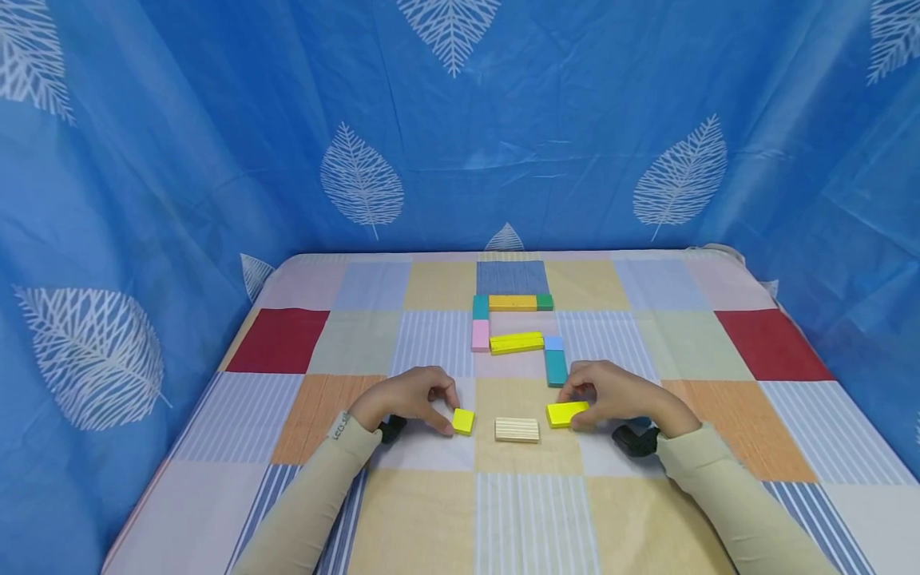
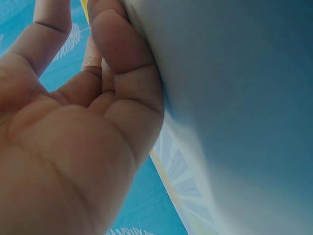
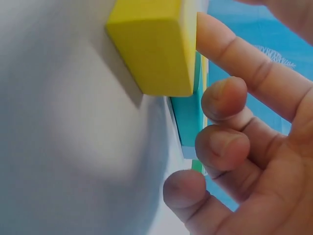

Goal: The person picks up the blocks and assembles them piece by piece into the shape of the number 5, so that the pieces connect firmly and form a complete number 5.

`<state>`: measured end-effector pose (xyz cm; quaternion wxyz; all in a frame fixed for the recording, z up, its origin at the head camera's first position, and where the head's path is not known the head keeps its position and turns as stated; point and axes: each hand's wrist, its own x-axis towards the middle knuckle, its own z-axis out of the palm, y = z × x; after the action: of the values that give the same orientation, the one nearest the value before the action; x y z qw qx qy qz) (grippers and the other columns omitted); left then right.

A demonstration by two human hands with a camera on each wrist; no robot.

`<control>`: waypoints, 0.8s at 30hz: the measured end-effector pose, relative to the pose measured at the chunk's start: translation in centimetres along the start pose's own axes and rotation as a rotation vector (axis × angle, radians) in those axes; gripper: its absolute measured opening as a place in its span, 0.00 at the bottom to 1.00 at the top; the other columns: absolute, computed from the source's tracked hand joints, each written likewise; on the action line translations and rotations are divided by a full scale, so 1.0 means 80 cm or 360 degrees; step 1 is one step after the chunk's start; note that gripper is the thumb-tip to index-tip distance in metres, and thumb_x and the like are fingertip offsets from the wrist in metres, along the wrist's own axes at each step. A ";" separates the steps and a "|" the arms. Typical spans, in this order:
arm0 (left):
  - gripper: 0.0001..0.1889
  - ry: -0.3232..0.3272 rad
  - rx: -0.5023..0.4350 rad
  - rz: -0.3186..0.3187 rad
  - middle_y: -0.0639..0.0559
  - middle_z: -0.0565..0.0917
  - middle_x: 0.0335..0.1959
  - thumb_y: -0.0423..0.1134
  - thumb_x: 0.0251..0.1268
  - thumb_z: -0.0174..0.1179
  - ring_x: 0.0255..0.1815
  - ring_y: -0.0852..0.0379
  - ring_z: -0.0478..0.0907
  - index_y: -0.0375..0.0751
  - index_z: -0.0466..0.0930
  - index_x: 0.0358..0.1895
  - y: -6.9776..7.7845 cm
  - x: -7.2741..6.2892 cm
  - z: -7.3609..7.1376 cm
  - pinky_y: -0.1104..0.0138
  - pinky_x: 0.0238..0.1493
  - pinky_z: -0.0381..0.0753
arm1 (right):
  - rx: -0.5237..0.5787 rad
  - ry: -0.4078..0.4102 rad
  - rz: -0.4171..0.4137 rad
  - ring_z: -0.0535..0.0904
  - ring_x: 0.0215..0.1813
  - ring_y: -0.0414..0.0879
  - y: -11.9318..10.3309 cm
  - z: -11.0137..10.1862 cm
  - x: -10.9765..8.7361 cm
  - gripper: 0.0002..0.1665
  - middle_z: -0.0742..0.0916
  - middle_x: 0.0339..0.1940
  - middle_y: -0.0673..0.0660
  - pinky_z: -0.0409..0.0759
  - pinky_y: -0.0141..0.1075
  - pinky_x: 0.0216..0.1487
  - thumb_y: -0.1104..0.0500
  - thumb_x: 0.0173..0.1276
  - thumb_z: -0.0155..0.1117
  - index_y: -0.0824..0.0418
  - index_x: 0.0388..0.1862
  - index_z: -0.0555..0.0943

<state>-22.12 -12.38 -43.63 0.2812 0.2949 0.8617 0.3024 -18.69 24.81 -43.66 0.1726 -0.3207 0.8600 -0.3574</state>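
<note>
In the head view, a small square yellow block (image 1: 463, 422) lies by the fingertips of my left hand (image 1: 413, 397), whose thumb and index finger pinch its edge. A thin yellow sliver of it shows between thumb and fingers in the left wrist view, where the left hand (image 2: 73, 132) hides the rest. To the right, my right hand (image 1: 618, 393) pinches a longer yellow block (image 1: 567, 414) by thumb and index finger. Up close, this yellow block (image 3: 149, 54) has the index fingertip at its side, other fingers bent below. Between both hands lies a ridged pale wooden block (image 1: 517, 430).
Farther back, several blocks form a bent line: teal (image 1: 481, 307), pink (image 1: 480, 336), orange-yellow (image 1: 513, 303), green (image 1: 545, 303), yellow (image 1: 516, 343), light blue (image 1: 553, 343) and teal (image 1: 556, 369). A patchwork cloth (image 1: 528, 519) covers the table; blue curtains (image 1: 503, 144) surround it.
</note>
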 end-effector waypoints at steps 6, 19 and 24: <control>0.13 -0.0001 -0.0007 0.0003 0.56 0.79 0.39 0.36 0.54 0.85 0.41 0.58 0.71 0.46 0.87 0.36 -0.001 0.000 0.000 0.66 0.46 0.72 | -0.0024 0.0034 -0.0011 0.70 0.35 0.40 -0.001 0.003 0.007 0.13 0.81 0.35 0.46 0.71 0.34 0.38 0.61 0.62 0.85 0.59 0.44 0.91; 0.13 -0.0001 0.0000 -0.0021 0.55 0.79 0.39 0.36 0.54 0.85 0.42 0.56 0.71 0.47 0.87 0.36 0.001 0.002 0.001 0.65 0.46 0.72 | -0.0033 0.0036 0.0006 0.64 0.28 0.36 -0.003 0.005 0.021 0.13 0.74 0.24 0.43 0.66 0.33 0.34 0.63 0.63 0.84 0.61 0.45 0.91; 0.13 0.0005 -0.0003 -0.0019 0.55 0.79 0.39 0.35 0.54 0.85 0.41 0.57 0.70 0.46 0.87 0.37 0.002 0.001 0.001 0.66 0.46 0.71 | 0.0023 0.0012 0.0074 0.55 0.21 0.35 -0.007 0.006 0.026 0.13 0.64 0.17 0.41 0.62 0.32 0.30 0.64 0.65 0.82 0.62 0.48 0.92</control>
<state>-22.04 -12.23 -43.63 0.2818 0.2891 0.8636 0.3019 -19.74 22.89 -43.72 0.1800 -0.2979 0.8653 -0.3608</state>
